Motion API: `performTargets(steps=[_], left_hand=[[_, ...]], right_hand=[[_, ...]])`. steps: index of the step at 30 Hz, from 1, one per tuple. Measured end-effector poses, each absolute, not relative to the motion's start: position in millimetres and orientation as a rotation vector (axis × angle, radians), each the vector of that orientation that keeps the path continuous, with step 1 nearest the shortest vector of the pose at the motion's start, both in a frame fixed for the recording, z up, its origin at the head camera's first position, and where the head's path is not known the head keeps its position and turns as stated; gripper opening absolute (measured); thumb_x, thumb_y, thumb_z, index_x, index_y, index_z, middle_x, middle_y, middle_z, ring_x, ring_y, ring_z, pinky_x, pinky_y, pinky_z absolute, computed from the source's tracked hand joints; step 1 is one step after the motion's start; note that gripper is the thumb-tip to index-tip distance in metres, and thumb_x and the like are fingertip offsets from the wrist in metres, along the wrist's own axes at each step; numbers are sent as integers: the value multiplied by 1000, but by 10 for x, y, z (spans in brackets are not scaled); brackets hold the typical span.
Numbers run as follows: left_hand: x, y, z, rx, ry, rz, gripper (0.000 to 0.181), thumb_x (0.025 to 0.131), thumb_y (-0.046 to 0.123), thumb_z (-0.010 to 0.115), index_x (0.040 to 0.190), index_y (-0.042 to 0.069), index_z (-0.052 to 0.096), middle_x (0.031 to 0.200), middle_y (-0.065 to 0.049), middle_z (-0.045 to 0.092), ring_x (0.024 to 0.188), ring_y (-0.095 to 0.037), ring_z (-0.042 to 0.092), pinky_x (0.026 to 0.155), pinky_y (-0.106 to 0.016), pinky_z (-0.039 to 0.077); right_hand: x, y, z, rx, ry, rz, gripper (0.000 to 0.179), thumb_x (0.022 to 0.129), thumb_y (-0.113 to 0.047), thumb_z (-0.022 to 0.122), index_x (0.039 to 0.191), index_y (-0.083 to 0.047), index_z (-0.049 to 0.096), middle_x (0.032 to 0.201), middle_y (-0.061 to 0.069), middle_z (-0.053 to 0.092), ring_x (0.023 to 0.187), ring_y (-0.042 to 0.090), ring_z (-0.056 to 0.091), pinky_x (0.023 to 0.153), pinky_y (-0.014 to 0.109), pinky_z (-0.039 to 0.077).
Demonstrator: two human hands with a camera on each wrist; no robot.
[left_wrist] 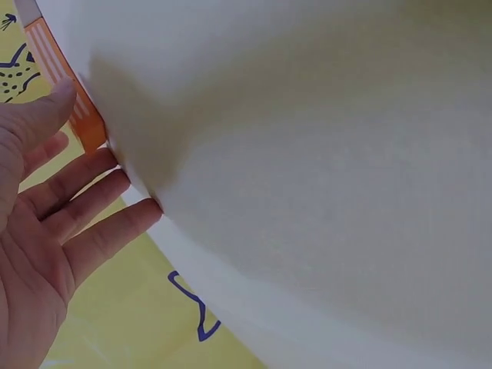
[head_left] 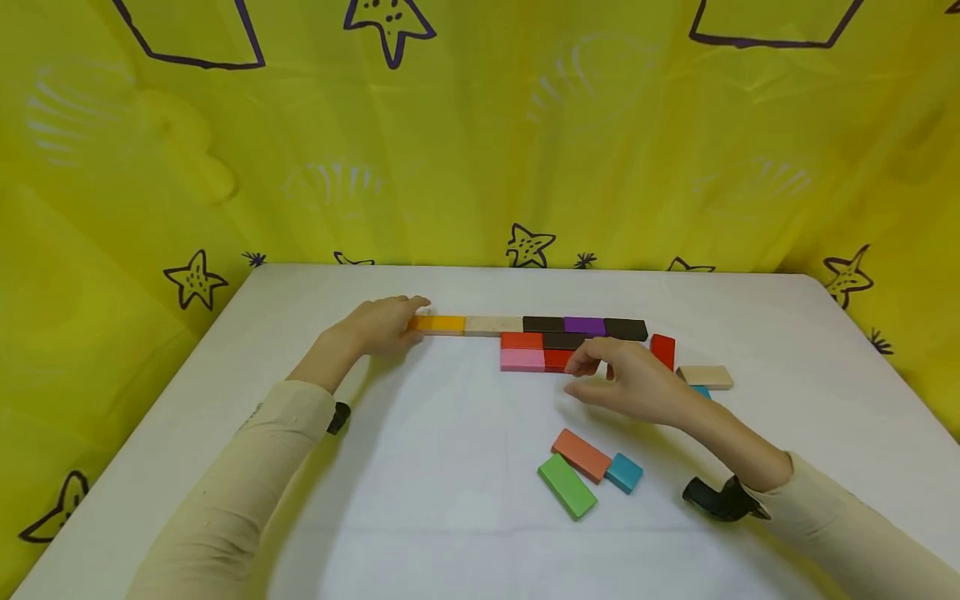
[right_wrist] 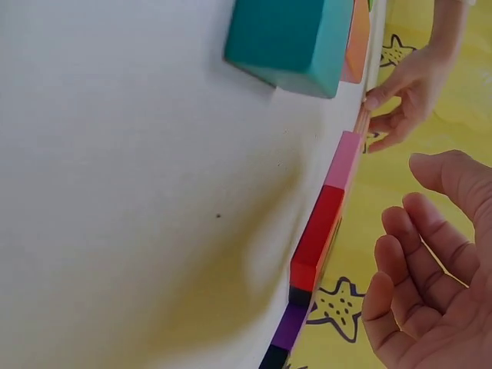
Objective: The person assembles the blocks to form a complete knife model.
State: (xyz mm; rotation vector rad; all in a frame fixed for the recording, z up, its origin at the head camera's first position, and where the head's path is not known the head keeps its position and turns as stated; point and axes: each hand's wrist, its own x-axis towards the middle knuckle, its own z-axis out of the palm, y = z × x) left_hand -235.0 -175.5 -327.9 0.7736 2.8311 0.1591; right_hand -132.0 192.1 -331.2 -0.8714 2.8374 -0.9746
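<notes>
My left hand is at the left end of a row of wooden blocks. Its thumb and index finger pinch the orange block from either side, while the other fingers spread loosely. Rightward the row goes on with a plain wood block, then black, purple and black ones. Against its near side lie a red block, a dark one, a pink one and another red. My right hand hovers by that last red block, fingers loosely bent, nothing between them.
Loose blocks lie nearer me: orange-red, green and blue. Right of the rows are a red block, a plain wood block and a partly hidden blue one. A yellow patterned curtain hangs behind the white table.
</notes>
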Motion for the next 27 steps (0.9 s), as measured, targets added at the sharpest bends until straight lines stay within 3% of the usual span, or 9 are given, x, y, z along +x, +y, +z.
performTargets(steps=[4, 12, 27], left_hand=[[-2327, -1745, -3280, 718, 2809, 200, 62, 101, 25, 63, 155, 6, 40, 127, -17, 62, 108, -31, 60, 99, -56, 47], [-2233, -1593, -3338, 778, 2816, 325, 54, 105, 26, 57, 151, 2, 45, 150, -24, 46, 136, -38, 48, 108, -58, 43], [-1973, -906, -3215, 1141, 2722, 371, 44, 104, 23, 58, 145, 8, 53, 145, -15, 50, 131, -29, 51, 107, -43, 47]], right_hand=[[-1193, 1995, -3320, -876, 2850, -977, 17, 87, -18, 83, 99, -13, 72, 93, -10, 68, 93, 17, 62, 75, 30, 51], [-948, 2099, -3362, -880, 2825, -1014, 18, 87, -22, 83, 100, -17, 72, 94, -14, 68, 92, 13, 62, 74, 28, 51], [-687, 2191, -3426, -824, 2736, -977, 28, 86, -38, 84, 105, -22, 70, 102, -13, 66, 96, 9, 60, 82, 28, 52]])
